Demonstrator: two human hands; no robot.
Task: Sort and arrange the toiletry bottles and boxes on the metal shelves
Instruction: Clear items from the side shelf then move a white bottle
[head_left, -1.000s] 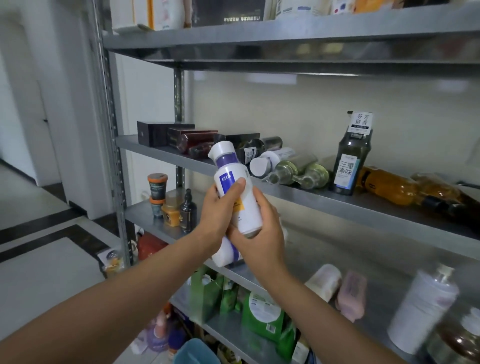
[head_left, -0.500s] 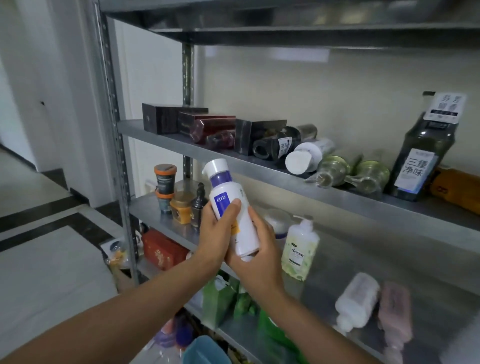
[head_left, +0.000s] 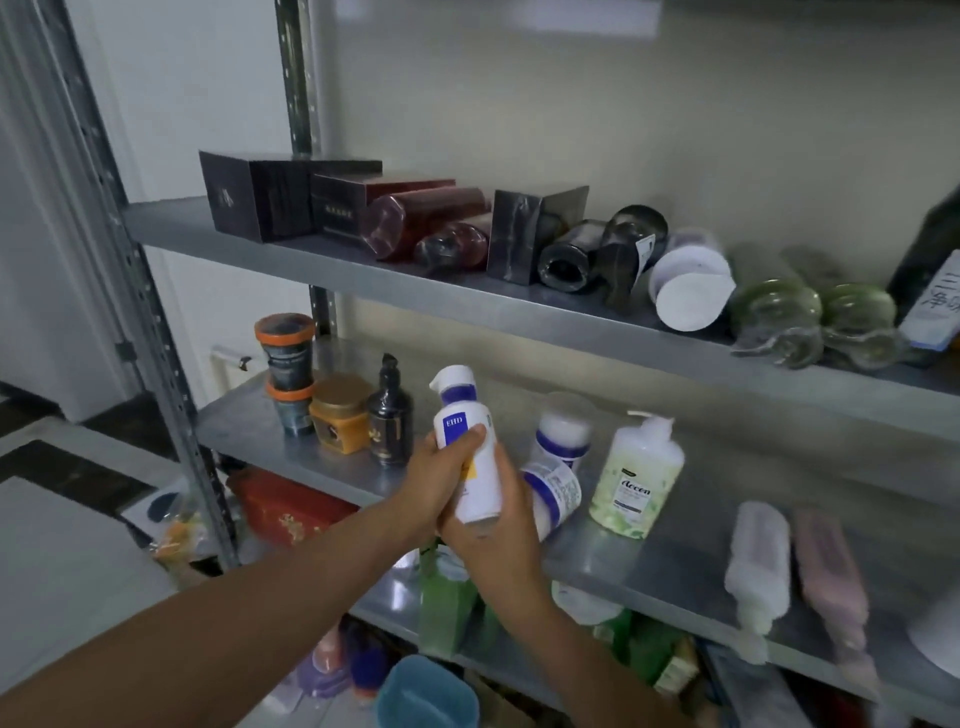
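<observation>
Left hand (head_left: 436, 480) and right hand (head_left: 501, 535) together grip a white EHD bottle (head_left: 470, 462), lowered since a second ago to middle shelf (head_left: 244, 415) level, left of the green pump bottle (head_left: 636, 480); set-down looks near.

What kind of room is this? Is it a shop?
Probably a storeroom, not a shop: bare metal shelves against a plain wall, with dark boxes, a green pump bottle and glass bottles lying on their sides, all mixed up.
</observation>
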